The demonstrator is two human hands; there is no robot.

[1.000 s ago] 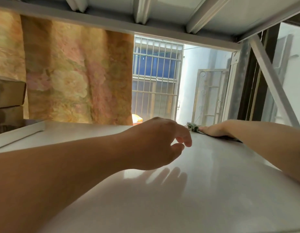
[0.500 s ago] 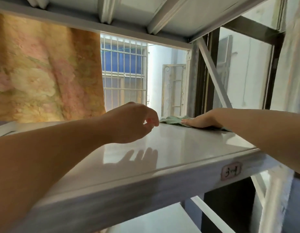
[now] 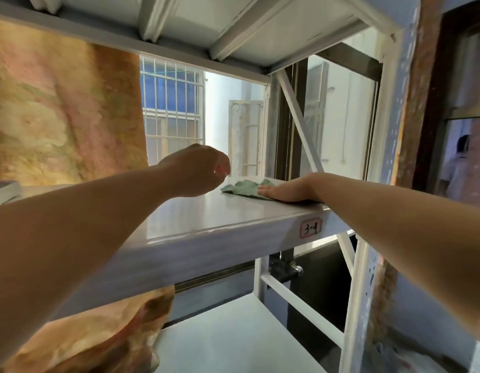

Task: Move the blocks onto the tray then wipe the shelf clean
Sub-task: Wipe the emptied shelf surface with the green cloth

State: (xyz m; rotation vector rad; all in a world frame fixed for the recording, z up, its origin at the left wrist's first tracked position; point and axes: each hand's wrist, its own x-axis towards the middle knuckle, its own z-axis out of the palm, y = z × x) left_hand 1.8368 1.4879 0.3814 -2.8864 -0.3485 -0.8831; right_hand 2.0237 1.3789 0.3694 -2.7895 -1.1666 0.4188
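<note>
A white metal shelf (image 3: 220, 224) runs across the view at chest height, tagged "3-4" on its front edge. On its far right corner lies a crumpled green cloth (image 3: 240, 187). My right hand (image 3: 290, 190) presses flat on the cloth, palm down, fingers stretched out toward the left. My left hand (image 3: 198, 170) hovers above the middle of the shelf, just left of the cloth, fingers curled inward with nothing in them. No blocks or tray are in view.
A white flat object (image 3: 4, 189) lies on the shelf's far left. A lower shelf (image 3: 233, 340) sits below. White uprights and a diagonal brace (image 3: 298, 122) stand at the right end. A patterned orange curtain (image 3: 58, 111) hangs behind. A person (image 3: 459, 168) stands far right.
The view has pulled back and dropped, so the shelf's front edge and lower shelf now show. My right hand stays flat on the cloth; my left hand has lifted a little and curled tighter.
</note>
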